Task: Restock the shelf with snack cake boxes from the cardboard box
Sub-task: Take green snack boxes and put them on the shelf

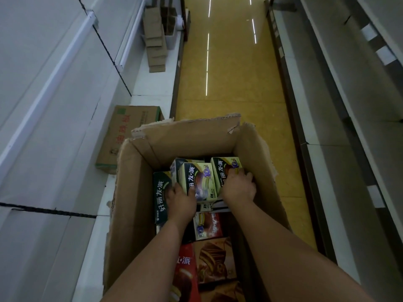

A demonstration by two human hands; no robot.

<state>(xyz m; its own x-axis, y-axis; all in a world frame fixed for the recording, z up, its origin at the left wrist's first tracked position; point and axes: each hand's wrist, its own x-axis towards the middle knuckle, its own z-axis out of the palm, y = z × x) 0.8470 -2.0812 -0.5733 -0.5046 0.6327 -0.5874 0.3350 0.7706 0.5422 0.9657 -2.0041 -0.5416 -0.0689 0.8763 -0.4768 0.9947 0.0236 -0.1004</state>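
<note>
both arms reach down into a large open cardboard box (130, 192) that stands on the yellow aisle floor (235, 73), its torn flaps standing up at the far side. the left hand (182, 201) grasps a pale green snack cake box (199, 179), thumb across the near front face and fingers round its left side. the right hand (238, 188) is curled over a second green snack cake box (224, 168) just to the right of the first, its fingers wrapped over the box's right edge. the two held boxes stand upright and side by side near the far wall of the cardboard box, touching or nearly touching each other; another box of the same kind peeks out just behind the left one.

against the left wall of the cardboard box lies a dark green snack cake box (161, 195), partly under the left wrist. nearer the camera, between the forearms, lie a red-and-white snack box (207, 225), a red box (185, 271) and a brown box (214, 260) with a chocolate cake picture.

to the left runs a white shelf unit (54, 83). on its bottom ledge, just beyond the far left corner of the open box, sits a closed cardboard carton (128, 131) with red and green print. farther along the same ledge stands a row of plain brown cartons (154, 40). another white shelf unit (359, 105) lines the right side of the aisle.
</note>
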